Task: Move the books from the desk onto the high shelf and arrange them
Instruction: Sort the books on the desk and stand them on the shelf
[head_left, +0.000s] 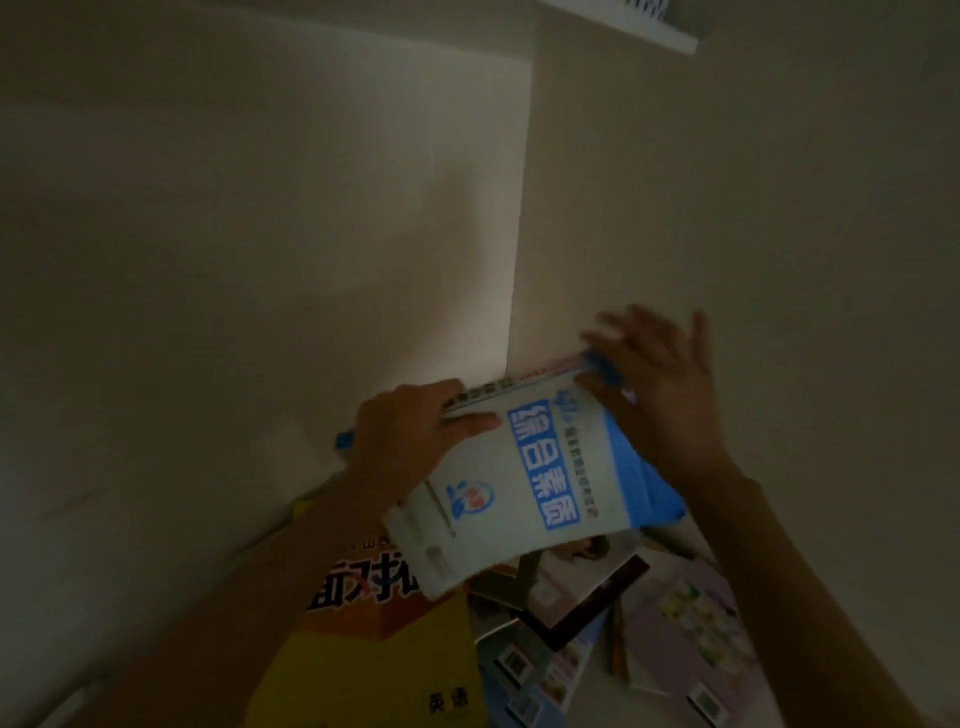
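Observation:
A white and blue book (524, 483) with blue Chinese letters is lifted in the air in front of a pale wall. My left hand (410, 436) grips its upper left edge, thumb on the cover. My right hand (654, 384) is at the book's upper right corner with its fingers spread; it is blurred, and I cannot tell if it touches the book. Below lie several more books in a loose pile: a yellow and orange one (384, 654), a dark-framed one (576, 592) and a lilac one (691, 623).
A pale wall corner (519, 260) runs upward behind the book. A white perforated shelf or vent edge (639, 21) shows at the top. A small blue object (344, 439) sits by the wall behind my left hand. The scene is dim.

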